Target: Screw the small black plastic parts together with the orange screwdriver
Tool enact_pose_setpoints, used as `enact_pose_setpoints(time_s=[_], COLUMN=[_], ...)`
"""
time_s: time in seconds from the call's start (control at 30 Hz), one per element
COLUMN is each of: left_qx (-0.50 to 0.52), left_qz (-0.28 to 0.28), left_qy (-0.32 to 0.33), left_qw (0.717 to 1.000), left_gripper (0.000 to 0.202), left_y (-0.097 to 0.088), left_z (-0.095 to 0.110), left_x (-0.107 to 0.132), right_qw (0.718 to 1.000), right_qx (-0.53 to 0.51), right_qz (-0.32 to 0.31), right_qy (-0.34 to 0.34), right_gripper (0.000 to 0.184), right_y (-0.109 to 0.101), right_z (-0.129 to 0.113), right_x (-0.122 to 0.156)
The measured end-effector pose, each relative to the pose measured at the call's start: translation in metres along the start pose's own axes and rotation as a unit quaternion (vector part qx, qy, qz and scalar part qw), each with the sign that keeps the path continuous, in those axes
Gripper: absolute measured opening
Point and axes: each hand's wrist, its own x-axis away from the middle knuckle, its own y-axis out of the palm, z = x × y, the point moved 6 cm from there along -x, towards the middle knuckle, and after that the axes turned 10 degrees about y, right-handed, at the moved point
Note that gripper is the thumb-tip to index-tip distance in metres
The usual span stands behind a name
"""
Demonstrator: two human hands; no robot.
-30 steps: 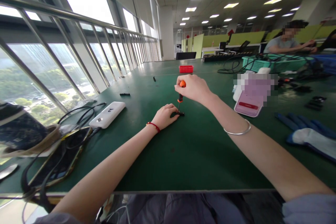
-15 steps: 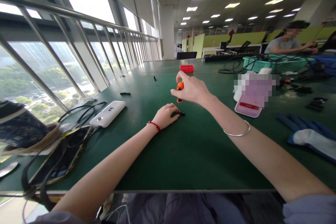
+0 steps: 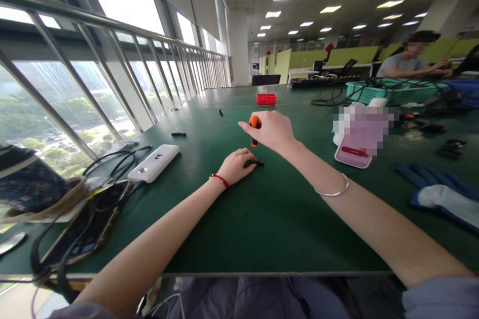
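Note:
My right hand [image 3: 274,130] is closed around the orange and black handle of a screwdriver [image 3: 255,123], its thumb sticking out to the left. The screwdriver stands upright, and its thin shaft runs down to a small black part [image 3: 259,163] on the green table [image 3: 269,224]. Thumb and fingers of my left hand [image 3: 236,165] pinch that black part from the left and hold it against the tabletop. The left fingers partly hide the part, so its exact kind cannot be made out. The screwdriver's tip meets it beside my left fingertips.
A small red bin [image 3: 266,99] stands farther back. Left lie a white power bank [image 3: 154,163], a phone [image 3: 84,224] with cables, and a black piece [image 3: 178,134]. To the right are a pink-cased item [image 3: 354,152], blue-white gloves [image 3: 445,194] and a green basket [image 3: 396,92]. A person sits beyond.
My right hand has turned and dropped slightly on the screwdriver handle, its fingers now curled in more. The left hand and the black part stay in place.

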Motion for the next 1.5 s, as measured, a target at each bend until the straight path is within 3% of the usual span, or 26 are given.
enact_pose_setpoints(time_s=[0.1, 0.33, 0.43, 0.53, 0.7, 0.8, 0.87, 1.17, 1.23, 1.37, 1.43, 1.5], left_qx=[0.001, 0.005, 0.012, 0.012, 0.007, 0.008, 0.012, 0.018, 0.024, 0.048, 0.059, 0.064], left_qz=[0.0, -0.001, 0.003, 0.005, 0.001, 0.004, 0.003, 0.007, 0.009, 0.04, 0.073, 0.096], left_qy=[0.001, 0.0, 0.0, -0.001, 0.001, 0.002, 0.003, -0.002, -0.014, -0.063, -0.085, -0.089], left_qw=[1.0, 1.0, 1.0, 1.0, 1.0, 1.0, 1.0, 1.0, 1.0, 0.996, 0.992, 0.989], left_gripper=[0.015, 0.015, 0.015, 0.015, 0.014, 0.014, 0.014, 0.013, 0.014, 0.015, 0.015, 0.014], left_y=[-0.001, -0.001, -0.001, -0.001, -0.001, -0.001, -0.001, -0.001, 0.0, -0.004, -0.008, -0.013], left_z=[0.001, 0.0, 0.0, 0.0, 0.0, 0.0, 0.0, 0.0, -0.002, -0.009, -0.01, -0.008], left_x=[0.0, 0.0, 0.0, 0.0, 0.0, 0.0, 0.0, 0.001, 0.002, 0.004, 0.005, 0.005], right_qw=[1.0, 1.0, 1.0, 1.0, 1.0, 1.0, 0.999, 0.993, 0.989, 0.979, 0.976, 0.978], right_qx=[-0.005, 0.002, -0.002, -0.021, -0.023, -0.026, -0.035, -0.087, -0.129, -0.199, -0.217, -0.194], right_qz=[0.007, 0.003, -0.012, -0.019, -0.01, 0.001, 0.003, -0.068, -0.056, 0.028, -0.002, -0.059], right_qy=[-0.001, 0.002, 0.001, 0.001, 0.016, 0.008, 0.008, 0.036, 0.041, 0.029, 0.015, 0.044], right_gripper=[0.022, 0.035, 0.024, 0.032, 0.033, 0.022, 0.028, 0.028, 0.027, 0.031, 0.026, 0.022], right_y=[-0.002, -0.002, -0.001, -0.002, -0.002, -0.003, -0.003, 0.007, 0.0, -0.014, 0.0, 0.027], right_z=[0.0, 0.002, 0.004, 0.005, 0.005, 0.004, 0.005, 0.012, 0.017, 0.044, 0.06, 0.077], right_x=[0.0, -0.001, -0.003, -0.003, -0.003, -0.003, -0.003, -0.008, -0.01, -0.003, 0.008, 0.021])
